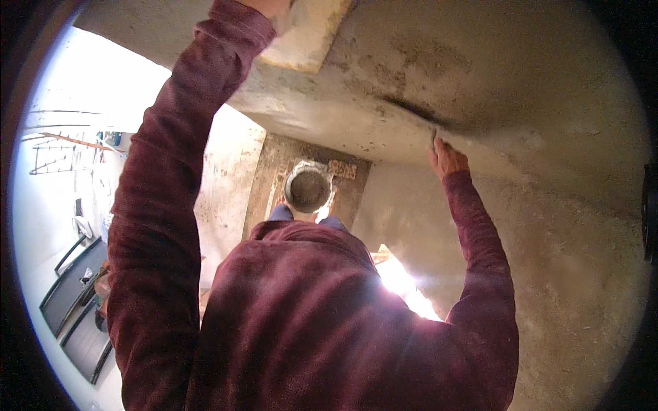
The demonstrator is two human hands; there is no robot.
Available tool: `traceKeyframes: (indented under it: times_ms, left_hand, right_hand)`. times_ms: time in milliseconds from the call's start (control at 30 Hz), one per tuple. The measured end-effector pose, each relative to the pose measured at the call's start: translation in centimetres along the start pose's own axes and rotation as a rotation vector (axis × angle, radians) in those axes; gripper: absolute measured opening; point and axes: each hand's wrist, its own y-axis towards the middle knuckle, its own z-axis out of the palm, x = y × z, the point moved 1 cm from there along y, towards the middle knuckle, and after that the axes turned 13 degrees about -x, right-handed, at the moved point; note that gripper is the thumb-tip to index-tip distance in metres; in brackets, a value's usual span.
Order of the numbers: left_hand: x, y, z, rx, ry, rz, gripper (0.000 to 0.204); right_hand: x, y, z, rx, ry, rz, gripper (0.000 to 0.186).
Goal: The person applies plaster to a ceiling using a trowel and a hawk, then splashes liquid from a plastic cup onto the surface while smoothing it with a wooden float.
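My right hand (449, 157) is closed round the handle of a plastering trowel. The trowel's thin blade (411, 113) lies against the grey-brown plastered surface (507, 82), seen almost edge-on with a dark shadow along it. High up at the upper edge, only part of my left hand (271, 9) shows, and its fingers are out of sight. It is beside a pale yellowish flat panel (308, 44); whether it holds the panel I cannot tell. Down between my feet stands a round bucket (308, 189) with grey material inside and a smeared pale rim.
The bucket and my feet are on a dirty brown board or platform (264, 188). To the right rises a plastered wall (404, 205). Far below on the left are dark-framed panels (75, 281) and a metal rack (55, 154). Bright light comes through a gap (408, 281) beside my body.
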Motion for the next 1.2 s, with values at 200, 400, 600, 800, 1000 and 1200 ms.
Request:
traceKeyframes:
  times_ms: [200,400,600,800,1000,1200]
  left_hand:
    - [0.5,-0.3,0.2,-0.021,-0.015,-0.027,0.025]
    - [0.3,-0.4,0.2,0.0,-0.032,0.006,0.025]
    - [0.4,-0.9,0.2,-0.01,0.003,-0.069,0.021]
    - [0.8,-0.4,0.0,-0.008,-0.025,-0.044,0.024]
    - [0.4,-0.8,0.2,0.013,-0.026,-0.048,0.024]
    - [1.3,-0.2,0.0,0.016,0.002,-0.071,0.025]
  right_hand:
    - [-0.1,0.8,0.8,0.004,-0.037,0.061,0.031]
    - [-0.3,0.7,0.9,-0.171,0.128,-0.064,0.033]
    - [-0.9,-0.3,2.5,0.173,-0.088,0.063,0.034]
    - [-0.5,0.5,3.8,0.125,-0.016,0.013,0.035]
    - [0.3,1.4,4.8,0.092,0.052,-0.004,0.034]
    - [1.2,1.6,6.2,0.157,-0.023,0.034,0.033]
